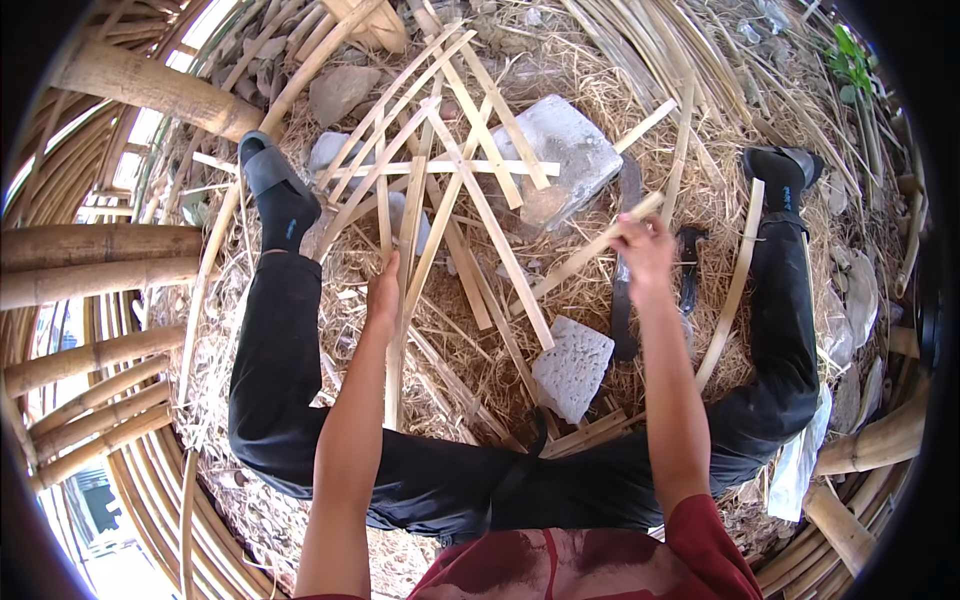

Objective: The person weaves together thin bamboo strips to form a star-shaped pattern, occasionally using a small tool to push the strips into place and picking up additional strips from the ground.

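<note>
My left hand point(382, 295) is closed around the near end of a thin bamboo strip point(383, 205), beside a pile of crossed pale strips; part of its fingers is hidden. My right hand point(645, 255) grips a short split bamboo strip point(575, 262), which slants from the upper right down to the lower left. Under and beside the right hand lie a long dark, flat, blade-like piece point(627, 310) and a smaller dark curved object point(688, 270). Several crossed strips point(465, 180) lean over one another in front of me, some resting against a pale stone block point(560, 150).
Dry straw and shavings cover the ground. A rough white block point(573, 370) lies between my legs. Long strips point(640, 50) are heaped at the far right. Thick bamboo poles point(100, 250) stand along the left. My black-clad feet point(280, 195) frame the area, and a strip point(735, 290) leans by my right leg.
</note>
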### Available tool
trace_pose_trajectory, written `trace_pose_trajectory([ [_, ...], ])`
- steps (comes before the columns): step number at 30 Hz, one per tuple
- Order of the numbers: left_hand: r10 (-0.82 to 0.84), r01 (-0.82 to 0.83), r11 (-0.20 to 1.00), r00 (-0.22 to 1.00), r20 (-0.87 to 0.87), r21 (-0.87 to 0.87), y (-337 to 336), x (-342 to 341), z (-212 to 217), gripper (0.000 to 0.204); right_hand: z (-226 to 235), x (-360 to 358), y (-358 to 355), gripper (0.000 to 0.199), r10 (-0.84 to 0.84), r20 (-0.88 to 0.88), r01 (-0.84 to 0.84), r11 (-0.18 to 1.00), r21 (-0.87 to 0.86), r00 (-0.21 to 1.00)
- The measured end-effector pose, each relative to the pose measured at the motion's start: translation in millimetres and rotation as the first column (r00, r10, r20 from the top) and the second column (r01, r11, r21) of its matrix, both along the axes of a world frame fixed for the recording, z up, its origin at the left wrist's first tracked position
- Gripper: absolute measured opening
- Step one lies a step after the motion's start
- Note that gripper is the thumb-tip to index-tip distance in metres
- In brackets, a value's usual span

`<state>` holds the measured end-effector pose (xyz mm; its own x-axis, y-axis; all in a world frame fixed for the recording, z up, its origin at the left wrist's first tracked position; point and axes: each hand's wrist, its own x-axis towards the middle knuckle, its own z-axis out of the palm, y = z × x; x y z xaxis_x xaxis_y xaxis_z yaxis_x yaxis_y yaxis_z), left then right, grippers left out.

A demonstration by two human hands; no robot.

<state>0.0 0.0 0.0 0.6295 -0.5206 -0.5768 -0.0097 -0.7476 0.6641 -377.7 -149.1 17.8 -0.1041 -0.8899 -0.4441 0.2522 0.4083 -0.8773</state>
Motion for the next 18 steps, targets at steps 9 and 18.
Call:
trace_pose_trajectory([
  [9,-0.031,0.020,0.998,0.980,-0.194,-0.061,10.9,-19.2,17.4,0.066,-2.7,63.5,-8.7,0.025,0.216,0.024,-0.216,0.976,-0.009,0.976],
  [18,-0.167,0.088,0.969,0.921,-0.351,-0.231,14.3,-30.9,45.9,0.043,-7.2,96.0,-31.8,0.026,0.374,0.011,-0.375,0.927,0.016,0.927],
])
